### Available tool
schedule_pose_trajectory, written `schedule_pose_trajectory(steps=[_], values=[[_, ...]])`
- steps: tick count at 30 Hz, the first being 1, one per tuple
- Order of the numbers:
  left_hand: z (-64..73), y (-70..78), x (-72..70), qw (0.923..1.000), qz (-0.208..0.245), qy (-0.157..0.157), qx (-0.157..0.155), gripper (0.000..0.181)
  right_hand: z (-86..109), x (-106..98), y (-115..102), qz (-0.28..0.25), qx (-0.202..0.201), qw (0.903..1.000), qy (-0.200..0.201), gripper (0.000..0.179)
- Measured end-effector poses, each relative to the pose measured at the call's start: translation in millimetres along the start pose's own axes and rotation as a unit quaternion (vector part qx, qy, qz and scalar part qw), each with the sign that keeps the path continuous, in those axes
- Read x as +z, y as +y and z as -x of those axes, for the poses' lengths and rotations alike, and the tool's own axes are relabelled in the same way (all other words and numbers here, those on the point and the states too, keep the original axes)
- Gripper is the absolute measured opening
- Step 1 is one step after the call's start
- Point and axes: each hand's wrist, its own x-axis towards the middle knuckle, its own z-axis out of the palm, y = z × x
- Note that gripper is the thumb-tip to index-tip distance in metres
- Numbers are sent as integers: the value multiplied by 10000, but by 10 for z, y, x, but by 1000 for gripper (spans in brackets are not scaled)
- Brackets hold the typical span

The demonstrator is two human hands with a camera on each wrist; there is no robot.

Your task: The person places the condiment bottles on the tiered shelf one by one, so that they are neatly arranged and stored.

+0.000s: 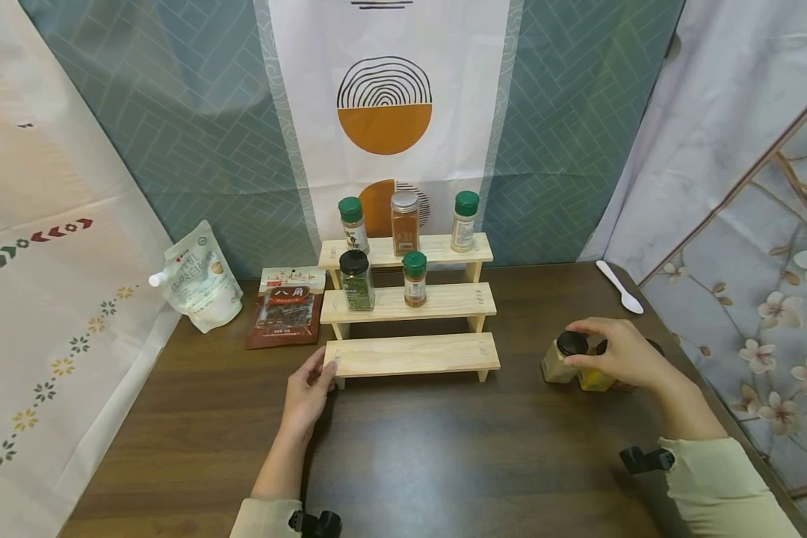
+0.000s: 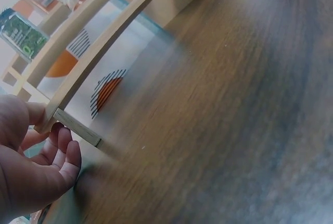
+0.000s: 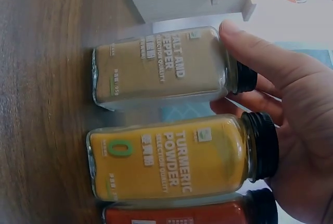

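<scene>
Right wrist view gives what head view mostly hides behind the right hand [image 1: 612, 351]: jar fronts plus a red jar [image 3: 177, 214], partly cut off. Right hand part-closed, thumb and fingers gripping the beige jar [image 3: 161, 70] near its black cap; jar stands on the bench [image 1: 444, 456], right of the wooden rack [image 1: 410, 355], beside the turmeric jar [image 3: 171, 161]. Left hand [image 1: 309, 385] pinches the lowest step's left end. Labels: "TURMERIC POWDER", "SELECTION QUALITY"; beige one "ALT AND EPPER", initials unclear. Head view only: packet [image 1: 285, 314] marked 八角.
</scene>
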Motion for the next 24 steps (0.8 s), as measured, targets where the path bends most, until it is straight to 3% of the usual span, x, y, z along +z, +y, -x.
schedule_pose_trajectory(steps=[2,7,17,24], values=[[-9,-37,2,10000,-22,29,31,51,-7,12,-3,0,-23,10000,93,47],[-116,-285,11,9999,-45,138,17,53,-28,56,-17,-8,-110,9994,322,44],[-111,-281,3,9999,-81,102,-44,53,-89,66,-47,5,-285,9975,639,45],[-27,-51,2,9999,-1,32,-140,50,-220,-4,-143,-20,-152,9971,751,46]])
